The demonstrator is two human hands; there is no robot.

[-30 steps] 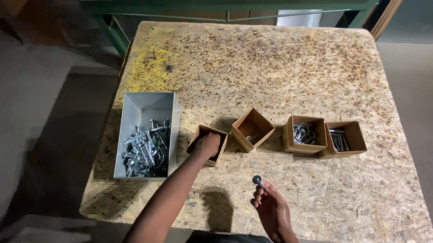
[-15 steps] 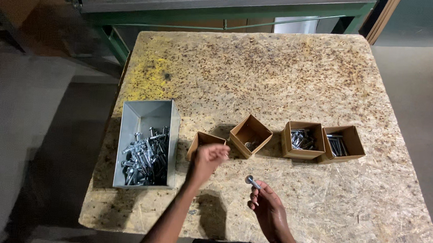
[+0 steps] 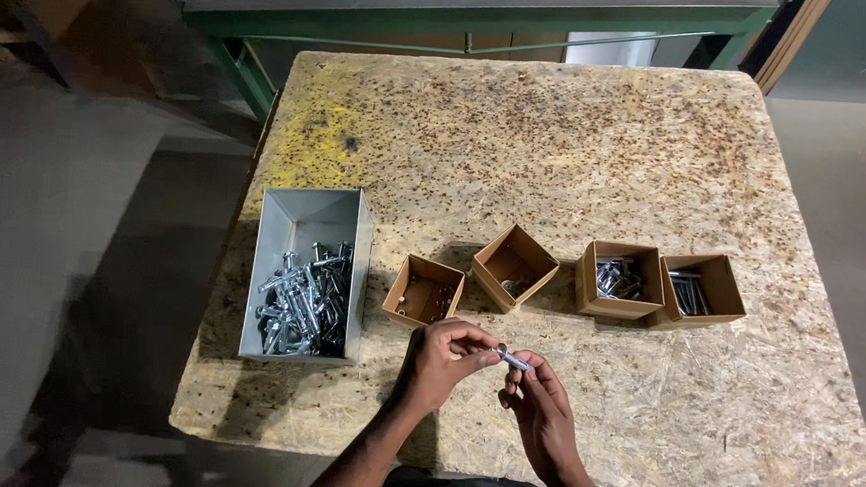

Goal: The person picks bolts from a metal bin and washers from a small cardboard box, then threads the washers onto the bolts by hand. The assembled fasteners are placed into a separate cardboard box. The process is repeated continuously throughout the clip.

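Pretty clearly a workshop or small factory floor. The work surface is a rough chipboard tabletop [image 3: 578, 162] with a yellow paint stain toward its far left corner, sitting on a bare grey concrete floor [image 3: 62, 251]. Just past the tabletop's far edge there's a heavy green-painted steel machine frame [image 3: 467, 20] with angled legs. On the left side of the tabletop sits a grey sheet-metal bin [image 3: 309, 216] full of shiny zinc-plated bolts [image 3: 304, 301], and a row of four small open brown cardboard boxes [image 3: 616, 280] runs toward the right edge, some with more metal hardware inside. Nothing homey anywhere.
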